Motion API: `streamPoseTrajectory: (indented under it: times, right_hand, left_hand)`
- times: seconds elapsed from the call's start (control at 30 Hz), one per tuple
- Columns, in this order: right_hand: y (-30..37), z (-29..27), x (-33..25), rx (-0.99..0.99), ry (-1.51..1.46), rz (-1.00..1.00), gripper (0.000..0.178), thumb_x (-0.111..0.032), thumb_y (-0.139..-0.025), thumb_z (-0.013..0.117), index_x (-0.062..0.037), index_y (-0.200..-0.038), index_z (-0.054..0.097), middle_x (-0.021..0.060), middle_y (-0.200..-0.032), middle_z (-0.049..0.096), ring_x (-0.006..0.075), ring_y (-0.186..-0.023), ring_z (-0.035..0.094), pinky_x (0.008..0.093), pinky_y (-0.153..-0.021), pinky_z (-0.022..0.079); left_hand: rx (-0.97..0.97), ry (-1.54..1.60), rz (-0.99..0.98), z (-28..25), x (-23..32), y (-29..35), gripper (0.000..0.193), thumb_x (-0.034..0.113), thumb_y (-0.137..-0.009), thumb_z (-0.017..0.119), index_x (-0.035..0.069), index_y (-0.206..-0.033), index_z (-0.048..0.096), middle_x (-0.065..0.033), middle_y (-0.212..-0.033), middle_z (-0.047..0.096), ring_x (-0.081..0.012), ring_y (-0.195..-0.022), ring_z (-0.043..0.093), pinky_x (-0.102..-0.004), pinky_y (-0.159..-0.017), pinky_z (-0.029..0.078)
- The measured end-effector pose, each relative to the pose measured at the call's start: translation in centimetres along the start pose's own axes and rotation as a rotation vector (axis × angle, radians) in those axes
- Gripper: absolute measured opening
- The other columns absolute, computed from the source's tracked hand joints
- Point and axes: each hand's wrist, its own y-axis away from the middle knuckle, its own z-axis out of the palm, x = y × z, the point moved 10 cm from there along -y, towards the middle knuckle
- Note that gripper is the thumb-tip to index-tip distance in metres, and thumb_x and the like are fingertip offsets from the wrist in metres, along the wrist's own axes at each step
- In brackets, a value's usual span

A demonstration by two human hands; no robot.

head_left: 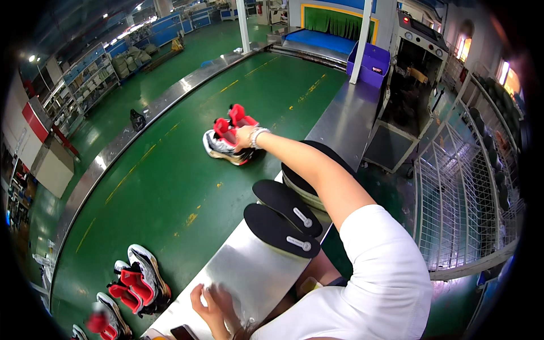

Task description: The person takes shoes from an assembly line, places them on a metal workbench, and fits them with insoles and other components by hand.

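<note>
Sneakers, a grey-and-black pair with red linings, sit side by side on a green conveyor belt, perhaps set close so that one hand can reach both. The wearer's outstretched right hand touches them at the collars; its fingertips are hidden, so I cannot tell whether it has closed on them. Nearer, two black insoles lie on a metal ledge beside the belt, in front of a stack of dark, pale-edged pieces, likely placed for easy reach. The left hand rests by the ledge, fingers loosely bent, holding nothing visible. Further red-lined shoes stand lower left; a wire rack stands right.
</note>
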Motion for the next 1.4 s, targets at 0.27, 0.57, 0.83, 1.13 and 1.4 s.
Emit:
streamPoseTrajectory:
  times: [0.27,0.57,0.83,1.13,1.4]
  right_hand:
    - [9.0,4.1,-21.4,-0.222,-0.166,-0.363,0.039,-0.039,-0.068,0.065,-0.0046,-0.087,0.062,0.0149,-0.075,0.062,0.027,-0.07,0.061,0.0351,-0.066,0.047]
    - [25.4,-4.9,-15.9,0.001,0.121,-0.06,0.059,-0.05,-0.07,0.059,-0.0093,-0.111,0.048,0.0166,-0.078,0.061,0.0303,-0.075,0.06,0.0383,-0.064,0.047]
    - [28.4,1.5,-13.4,-0.085,0.295,0.028,0.086,-0.054,-0.063,0.063,-0.0135,-0.132,0.03,0.0149,-0.082,0.06,0.0312,-0.077,0.06,0.0371,-0.067,0.048]
    - [27.4,-7.7,-22.5,0.217,0.067,-0.319,0.041,-0.031,-0.075,0.06,-0.0074,-0.108,0.054,0.0161,-0.091,0.057,0.0339,-0.083,0.055,0.0388,-0.068,0.045]
    - [17.2,-4.8,-28.7,-0.036,0.285,-0.495,0.015,-0.02,-0.065,0.065,-0.0083,-0.075,0.067,0.0134,-0.079,0.061,0.0286,-0.074,0.059,0.0362,-0.067,0.047]
  left_hand:
    - [-0.141,0.031,0.208,12.4,2.8,-8.9,0.064,0.009,-0.075,0.058,0.006,-0.131,0.027,-0.0231,-0.133,0.027,-0.0368,-0.124,0.026,-0.0393,-0.1,0.025]
    - [0.035,0.042,0.164,10.5,1.8,-7.9,0.061,0.009,-0.074,0.055,0.016,-0.13,0.032,-0.0183,-0.131,0.032,-0.0355,-0.115,0.037,-0.0375,-0.095,0.034]
    - [0.051,0.053,0.162,11.5,1.5,-8.6,0.058,0.013,-0.074,0.058,0.016,-0.127,0.035,-0.0185,-0.133,0.028,-0.0364,-0.118,0.033,-0.039,-0.096,0.032]
    - [0.33,0.154,0.122,6.6,-1.7,-16.0,0.048,0.014,-0.069,0.059,-0.002,-0.112,0.042,-0.0196,-0.107,0.05,-0.0334,-0.096,0.048,-0.0374,-0.084,0.038]
    - [0.17,-0.064,-0.148,6.0,-3.5,-17.9,0.034,0.038,-0.078,0.054,0.004,-0.076,0.063,-0.0155,-0.074,0.062,-0.0308,-0.071,0.061,-0.0413,-0.064,0.047]
